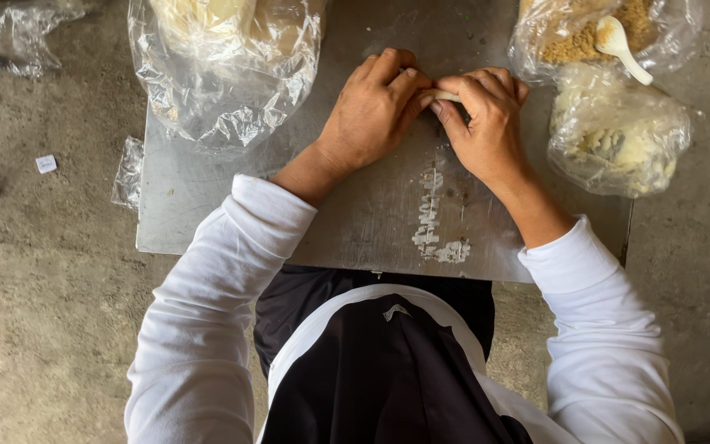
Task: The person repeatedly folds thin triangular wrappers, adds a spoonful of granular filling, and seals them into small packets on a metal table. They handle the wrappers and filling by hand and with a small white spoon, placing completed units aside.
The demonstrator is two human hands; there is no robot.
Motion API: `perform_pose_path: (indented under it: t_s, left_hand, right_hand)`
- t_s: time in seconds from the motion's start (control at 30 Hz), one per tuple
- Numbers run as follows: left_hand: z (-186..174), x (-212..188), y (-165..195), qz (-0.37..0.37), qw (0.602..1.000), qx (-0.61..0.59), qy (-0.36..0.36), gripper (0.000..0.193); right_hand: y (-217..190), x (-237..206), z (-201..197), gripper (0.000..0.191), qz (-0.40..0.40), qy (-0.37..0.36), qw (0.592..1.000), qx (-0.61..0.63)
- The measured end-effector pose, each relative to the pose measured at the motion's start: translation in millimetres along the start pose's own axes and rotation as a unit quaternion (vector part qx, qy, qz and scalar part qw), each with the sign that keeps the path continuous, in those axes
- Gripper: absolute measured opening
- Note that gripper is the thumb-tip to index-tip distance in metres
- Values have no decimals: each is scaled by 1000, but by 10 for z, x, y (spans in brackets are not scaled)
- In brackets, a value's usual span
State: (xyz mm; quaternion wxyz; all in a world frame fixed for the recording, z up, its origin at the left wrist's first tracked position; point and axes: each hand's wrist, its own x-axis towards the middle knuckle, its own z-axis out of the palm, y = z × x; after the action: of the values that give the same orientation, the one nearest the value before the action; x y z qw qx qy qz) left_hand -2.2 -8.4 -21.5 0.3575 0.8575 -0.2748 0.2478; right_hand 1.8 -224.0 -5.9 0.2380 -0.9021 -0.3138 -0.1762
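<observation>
Two hands pinch a small piece of dough over a metal table.

The left hand [371,111] and the right hand [486,123] meet at the far middle of the table [355,222]. Both have a narrow grip, closed on the pale piece of dough [440,96] held between the fingertips, just above the table. A white smear of flour [433,230] lies nearer. To the far right sits a bag of brown crumbs [573,41] with a white spoon [620,45] in it, and just nearer a bag of pale filling [618,136]. To the far left sits a big clear bag of dough [223,57].
</observation>
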Motion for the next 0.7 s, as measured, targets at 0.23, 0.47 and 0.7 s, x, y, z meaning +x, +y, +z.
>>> perform_pose_path:
  t_s: [0.23, 0.47, 0.7]
  left_hand:
    - [-213, 6, 43, 0, 999, -46, 7, 14]
    - [-158, 4, 91, 32, 998, -57, 11, 15]
    - [-207, -9, 72, 33, 998, -48, -4, 13]
  right_hand:
    - [-106, -913, -1041, 14, 97, 173, 962, 188]
    - [612, -2715, -1278, 7, 384, 529, 739, 163]
    - [378, -3135, -116, 22, 709, 224, 648, 166]
